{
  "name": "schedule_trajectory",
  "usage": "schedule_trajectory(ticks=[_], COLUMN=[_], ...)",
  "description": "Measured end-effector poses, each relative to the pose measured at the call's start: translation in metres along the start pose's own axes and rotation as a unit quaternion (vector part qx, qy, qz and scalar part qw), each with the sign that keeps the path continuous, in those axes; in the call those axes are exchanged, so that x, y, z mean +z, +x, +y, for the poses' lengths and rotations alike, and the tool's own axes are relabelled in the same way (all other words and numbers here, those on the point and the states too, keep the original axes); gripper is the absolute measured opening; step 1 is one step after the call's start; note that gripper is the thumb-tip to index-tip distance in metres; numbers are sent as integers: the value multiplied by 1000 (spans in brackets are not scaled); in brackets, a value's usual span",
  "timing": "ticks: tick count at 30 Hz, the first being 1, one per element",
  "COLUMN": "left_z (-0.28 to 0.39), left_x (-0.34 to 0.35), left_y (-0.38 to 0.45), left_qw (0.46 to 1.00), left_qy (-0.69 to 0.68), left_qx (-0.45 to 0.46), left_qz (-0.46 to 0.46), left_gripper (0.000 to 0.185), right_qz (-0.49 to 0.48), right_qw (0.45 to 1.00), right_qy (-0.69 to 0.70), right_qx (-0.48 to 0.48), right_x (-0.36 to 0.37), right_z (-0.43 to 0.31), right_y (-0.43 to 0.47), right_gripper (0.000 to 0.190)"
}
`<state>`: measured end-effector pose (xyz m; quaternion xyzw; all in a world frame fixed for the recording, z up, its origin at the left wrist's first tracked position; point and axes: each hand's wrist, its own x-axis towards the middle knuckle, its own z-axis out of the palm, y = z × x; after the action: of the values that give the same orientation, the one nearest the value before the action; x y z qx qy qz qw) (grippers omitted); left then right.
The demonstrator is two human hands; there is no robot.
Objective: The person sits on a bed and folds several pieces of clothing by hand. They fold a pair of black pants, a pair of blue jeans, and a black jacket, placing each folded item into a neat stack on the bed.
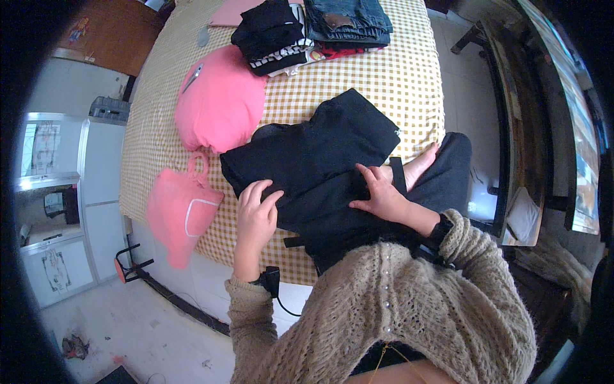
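A black cloth garment point(307, 153) lies spread on the bed in front of me, partly over my lap, with straps at its lower left and right. My left hand point(257, 211) rests at its left edge, fingers spread and bent. On its right part lies my right hand point(381, 194), thumb and fingers apart, touching the cloth. Neither hand grips anything that I can see. My bare foot point(422, 165) shows just beyond the right hand, beside a black strap point(397, 174).
The bed has a checked sheet point(407, 72). Folded dark clothes point(273, 36) and folded jeans point(350, 21) are stacked at the far side. A pink stuffed cloth item point(220, 101) and a pink bag-like item point(177, 206) lie at the left.
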<state>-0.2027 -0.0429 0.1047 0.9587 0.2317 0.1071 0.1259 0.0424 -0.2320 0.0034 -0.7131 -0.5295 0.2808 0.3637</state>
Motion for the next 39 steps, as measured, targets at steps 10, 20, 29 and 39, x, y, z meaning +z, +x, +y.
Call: schedule_trajectory(ticks=[10, 20, 29, 39], left_z=[49, -34, -20, -68], left_x=[13, -18, 36, 30], left_y=[-26, -127, -63, -9], left_qw=[971, 978, 921, 927], left_qy=[-170, -4, -288, -284], left_qx=[42, -182, -262, -217], left_qz=[-163, -97, -29, 119], left_gripper=[48, 20, 43, 57], right_qz=[-404, -147, -242, -147], right_qw=[872, 966, 876, 872], right_qy=[237, 185, 360, 466], right_qx=[-141, 104, 210, -17], right_x=[-31, 3, 11, -23], right_z=[-69, -23, -57, -99], right_y=[-10, 42, 103, 195], right_gripper=[19, 45, 47, 52])
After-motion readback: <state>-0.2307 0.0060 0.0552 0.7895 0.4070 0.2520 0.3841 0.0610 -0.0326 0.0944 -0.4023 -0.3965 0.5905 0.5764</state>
